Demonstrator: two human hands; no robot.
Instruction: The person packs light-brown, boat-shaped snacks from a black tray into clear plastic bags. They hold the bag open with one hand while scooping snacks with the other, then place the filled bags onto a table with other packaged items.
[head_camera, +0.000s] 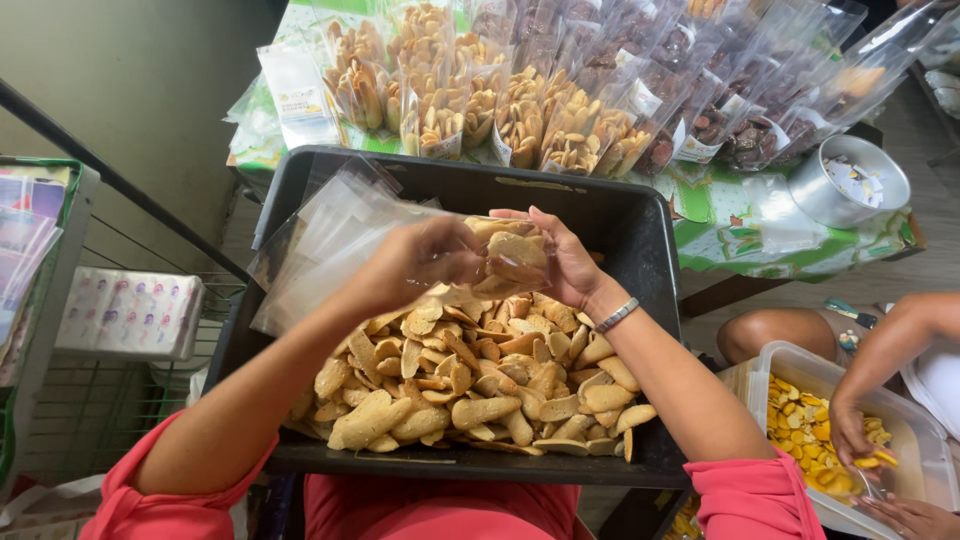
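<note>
A black tray (640, 230) holds a heap of pale, oblong biscuits (480, 385) at its near half. Over the heap, my left hand (420, 262) and my right hand (562, 258) together hold a clear plastic bag (510, 255) with several biscuits in it. My left hand grips the bag's left side; my right hand cups its right side, fingers curled over the top. A metal bracelet (617, 316) circles my right wrist. A stack of empty clear bags (325, 240) lies in the tray's far left corner.
Rows of filled snack bags (560, 110) stand on a green-patterned table behind the tray, with a metal tin (850, 180) at their right. At the right, another person's hands (850, 435) reach into a clear tub of yellow chips (810, 430). A wire rack (100, 390) stands left.
</note>
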